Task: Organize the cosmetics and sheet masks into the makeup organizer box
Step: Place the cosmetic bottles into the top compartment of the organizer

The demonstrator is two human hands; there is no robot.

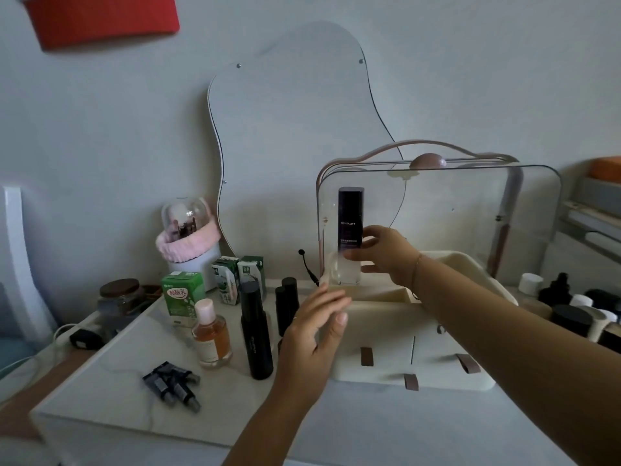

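I recorded the Revitalift bottle (350, 210) as black above, clear below, white-lettered. The organizer box (386, 346) was cream with brown tabs (367, 356); the tabletop (218, 410) was white, grey-veined.

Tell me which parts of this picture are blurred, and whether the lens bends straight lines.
Head view: the left hand is smeared by motion blur; the right hand and the dark bottle it grips are sharper, the label readable. Head view: the wide lens slants the shelf at the right edge; the light is dim.
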